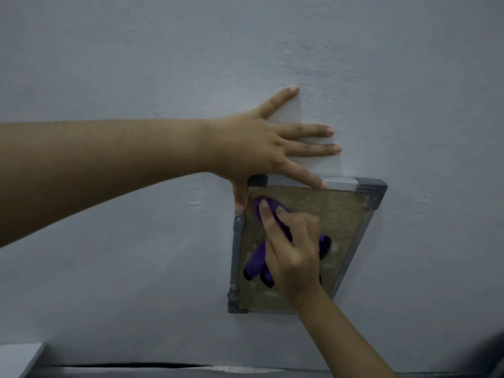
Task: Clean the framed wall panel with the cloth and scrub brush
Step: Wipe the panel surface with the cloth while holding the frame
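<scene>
Right hand (289,249) nearest, fingers curled, pressing purple cloth (259,257) onto panel (338,214), cloth's long axis running up-left toward top-left corner. Left hand (251,148) splayed flat, bracing wall (109,64) and frame top. No brush visible.

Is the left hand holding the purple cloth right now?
No, the left hand lies flat, fingers spread, on the wall; the right hand presses the purple cloth.

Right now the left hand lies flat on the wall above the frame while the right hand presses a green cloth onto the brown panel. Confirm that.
Not quite: the cloth is purple, not green, as the head view shows. The rest holds: the left hand lies flat on the wall above the frame, and the right hand presses the cloth onto the brown panel.
</scene>
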A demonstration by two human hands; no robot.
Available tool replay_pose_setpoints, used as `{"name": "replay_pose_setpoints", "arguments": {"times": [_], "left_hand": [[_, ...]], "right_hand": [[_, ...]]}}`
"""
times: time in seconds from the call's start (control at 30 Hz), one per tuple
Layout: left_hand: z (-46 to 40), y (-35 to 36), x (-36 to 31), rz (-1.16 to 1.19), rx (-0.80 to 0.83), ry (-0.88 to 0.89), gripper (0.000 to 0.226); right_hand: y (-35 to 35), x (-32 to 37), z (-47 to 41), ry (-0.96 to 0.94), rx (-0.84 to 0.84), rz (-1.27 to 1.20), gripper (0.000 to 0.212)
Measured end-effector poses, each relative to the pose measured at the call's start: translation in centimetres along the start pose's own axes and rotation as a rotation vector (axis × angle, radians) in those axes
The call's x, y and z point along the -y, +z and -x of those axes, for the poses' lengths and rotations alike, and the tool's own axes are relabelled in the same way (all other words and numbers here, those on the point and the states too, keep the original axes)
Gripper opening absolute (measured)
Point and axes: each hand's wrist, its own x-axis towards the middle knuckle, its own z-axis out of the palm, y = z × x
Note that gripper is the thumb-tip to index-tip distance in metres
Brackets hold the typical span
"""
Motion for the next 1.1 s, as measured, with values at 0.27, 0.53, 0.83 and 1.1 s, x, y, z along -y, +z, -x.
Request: {"name": "replay_pose_setpoints", "arguments": {"times": [0.27,0.53,0.83,1.1], "left_hand": [[0.1,-0.2,-0.2,0.010,-0.017,0.000,0.128],[0.0,-0.2,-0.8,-0.074,0.014,-0.018,0.129],[-1.7,-0.3,-5.9,-0.276,-0.026,-0.080,0.141],[-1.8,0.4,-5.4,-0.173,0.039,-0.156,0.154]], "right_hand": [[-2.7,-1.1,3.4,0.016,0.047,-0.013,0.022],[-5.6,-7.4,4.7,0.202,-0.049,0.093,0.037],[-4.6,-7.6,5.4,0.167,-0.088,0.108,0.026],[-4.2,-7.8,7.2,0.144,-0.061,0.104,0.030]]}}
